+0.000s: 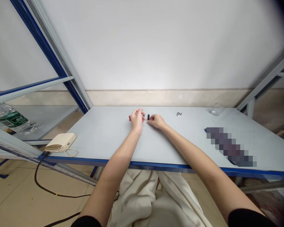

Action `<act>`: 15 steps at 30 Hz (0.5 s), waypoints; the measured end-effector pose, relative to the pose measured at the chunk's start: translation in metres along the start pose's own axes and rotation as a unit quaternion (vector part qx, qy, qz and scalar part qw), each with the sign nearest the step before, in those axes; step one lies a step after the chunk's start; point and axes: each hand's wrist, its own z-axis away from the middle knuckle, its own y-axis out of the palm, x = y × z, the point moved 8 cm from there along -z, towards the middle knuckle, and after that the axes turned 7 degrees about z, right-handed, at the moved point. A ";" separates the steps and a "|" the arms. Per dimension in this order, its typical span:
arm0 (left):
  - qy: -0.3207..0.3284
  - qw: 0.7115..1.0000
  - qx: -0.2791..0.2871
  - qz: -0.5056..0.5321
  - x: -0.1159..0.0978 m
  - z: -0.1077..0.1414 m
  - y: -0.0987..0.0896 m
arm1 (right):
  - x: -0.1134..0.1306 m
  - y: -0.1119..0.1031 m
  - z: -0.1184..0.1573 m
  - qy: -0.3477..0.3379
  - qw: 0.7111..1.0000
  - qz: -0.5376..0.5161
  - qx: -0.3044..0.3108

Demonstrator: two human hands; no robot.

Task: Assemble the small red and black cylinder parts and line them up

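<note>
My left hand (137,119) is over the middle of the table, its fingers bent and pointing right. A small red object (130,118) peeks out at its left side, mostly hidden by the hand. A small dark piece (144,115) shows among its fingertips, too small to name. Close on the right, my right hand (156,121) rests low on the tabletop with fingers drawn together. At its fingertips a short black cylinder (148,117) stands upright. Further right lies a little cluster of shiny metal pieces (179,114).
A clear glass (217,109) lies tilted at the back right. A long blurred-out object (229,146) is nearer the right front. At the left front corner sits a cream power bank (61,142) with a cable. A water bottle (13,119) lies beyond the blue-grey frame (68,77).
</note>
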 end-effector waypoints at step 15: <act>0.150 0.764 0.356 -0.517 0.032 0.051 0.059 | -0.065 -0.049 0.039 0.047 0.993 0.028 -0.101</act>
